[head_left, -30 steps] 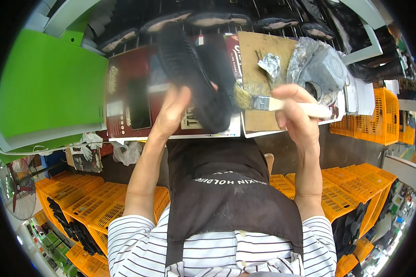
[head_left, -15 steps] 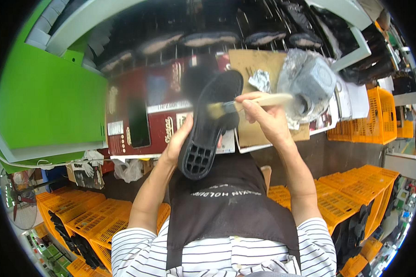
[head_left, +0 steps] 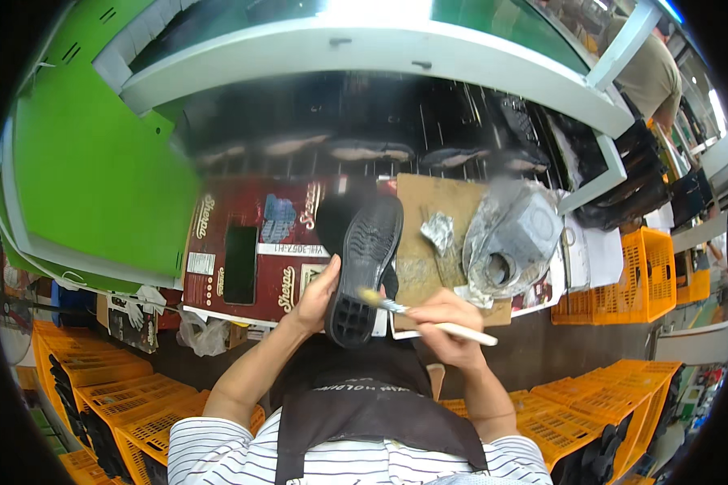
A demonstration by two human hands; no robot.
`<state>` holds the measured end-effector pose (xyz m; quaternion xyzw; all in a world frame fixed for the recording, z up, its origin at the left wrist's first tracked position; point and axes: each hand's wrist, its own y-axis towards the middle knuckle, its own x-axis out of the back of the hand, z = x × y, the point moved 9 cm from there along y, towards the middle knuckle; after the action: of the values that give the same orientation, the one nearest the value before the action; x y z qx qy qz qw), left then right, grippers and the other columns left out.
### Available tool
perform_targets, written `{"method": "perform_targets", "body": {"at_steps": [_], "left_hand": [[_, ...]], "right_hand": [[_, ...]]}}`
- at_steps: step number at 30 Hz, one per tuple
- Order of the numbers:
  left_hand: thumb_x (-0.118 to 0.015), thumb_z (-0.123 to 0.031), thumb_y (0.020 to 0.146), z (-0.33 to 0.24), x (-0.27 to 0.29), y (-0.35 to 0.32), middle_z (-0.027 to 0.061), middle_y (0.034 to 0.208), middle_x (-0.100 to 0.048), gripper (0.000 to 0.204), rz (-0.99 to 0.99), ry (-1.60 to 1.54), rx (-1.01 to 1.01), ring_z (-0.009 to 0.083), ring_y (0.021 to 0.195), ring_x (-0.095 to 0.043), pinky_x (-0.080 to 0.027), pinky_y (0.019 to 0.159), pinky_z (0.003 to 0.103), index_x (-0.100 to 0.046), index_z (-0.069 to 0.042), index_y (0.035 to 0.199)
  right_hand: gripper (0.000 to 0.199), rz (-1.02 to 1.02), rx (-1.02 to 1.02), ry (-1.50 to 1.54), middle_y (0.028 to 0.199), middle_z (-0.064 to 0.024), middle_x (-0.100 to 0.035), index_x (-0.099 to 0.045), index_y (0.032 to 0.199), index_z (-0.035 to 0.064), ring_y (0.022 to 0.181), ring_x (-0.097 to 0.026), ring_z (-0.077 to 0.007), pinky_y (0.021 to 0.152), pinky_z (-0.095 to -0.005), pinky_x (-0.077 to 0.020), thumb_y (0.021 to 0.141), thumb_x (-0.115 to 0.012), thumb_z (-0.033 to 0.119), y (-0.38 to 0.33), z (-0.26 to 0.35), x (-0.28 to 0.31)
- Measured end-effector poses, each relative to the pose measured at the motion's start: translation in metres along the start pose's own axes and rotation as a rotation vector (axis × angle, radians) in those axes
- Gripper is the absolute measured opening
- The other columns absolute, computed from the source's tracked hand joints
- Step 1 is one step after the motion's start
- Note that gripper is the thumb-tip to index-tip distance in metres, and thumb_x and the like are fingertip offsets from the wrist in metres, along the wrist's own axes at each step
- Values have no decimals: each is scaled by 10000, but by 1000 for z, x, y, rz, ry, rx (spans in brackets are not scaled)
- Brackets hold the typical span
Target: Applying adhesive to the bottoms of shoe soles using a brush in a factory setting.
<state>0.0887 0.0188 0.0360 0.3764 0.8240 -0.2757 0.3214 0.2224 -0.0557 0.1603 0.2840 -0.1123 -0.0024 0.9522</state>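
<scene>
My left hand (head_left: 317, 297) grips a black shoe sole (head_left: 374, 242) by its left edge. The sole is tilted lengthwise, with a ridged forepart at the far end and open square cells in the heel nearest me. In my right hand (head_left: 451, 323) is a paintbrush (head_left: 471, 335) with a pale handle, its fingers closed round it. The yellowish bristles are over the sole near the heel cells; whether they touch it I cannot tell. A grey container (head_left: 526, 226) wrapped in clear plastic, with a round opening, stands to the right of the sole.
Dark red printed cardboard (head_left: 287, 206) bears a black phone (head_left: 240, 263). Crumpled foil (head_left: 437, 232) lies on brown cardboard (head_left: 416, 194). Behind runs a rack (head_left: 315, 121) with dark pieces under a white frame (head_left: 364, 55). A green panel (head_left: 97, 170) bounds the left; orange crates (head_left: 129, 388) flank me.
The brush has come down the sole toward the heel, and my right hand has moved nearer to me. The head view has shifted, showing more of the white frame at the back.
</scene>
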Motion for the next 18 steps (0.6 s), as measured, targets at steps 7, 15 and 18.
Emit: {"method": "perform_targets", "body": {"at_steps": [7, 15, 18], "left_hand": [[-150, -555, 994, -36, -75, 13, 160, 1088, -613, 695, 180, 64, -95, 200, 1015, -586, -457, 911, 331, -430, -14, 1328], [-277, -449, 1004, -333, -145, 159, 279, 1124, -605, 634, 262, 265, -604, 317, 1017, -618, -481, 914, 428, -424, 87, 1308], [-386, -463, 980, -400, -58, 197, 241, 1259, -543, 637, -518, 431, -821, 317, 1165, -526, -412, 973, 448, -362, 34, 1377]], "right_hand": [[208, -697, -67, 384, 875, -41, -483, -609, 1054, 39, 737, -474, -134, 626, -264, -406, 924, -605, 201, -61, -42, 105], [175, -712, -198, 418, 1002, -48, -557, -621, 1051, 22, 753, -532, -110, 646, -255, -436, 930, -601, 146, -72, -50, 100], [167, -674, -225, 366, 1020, -54, -563, -616, 1062, 16, 762, -536, -110, 645, -256, -441, 931, -590, 115, -70, -55, 92]]}}
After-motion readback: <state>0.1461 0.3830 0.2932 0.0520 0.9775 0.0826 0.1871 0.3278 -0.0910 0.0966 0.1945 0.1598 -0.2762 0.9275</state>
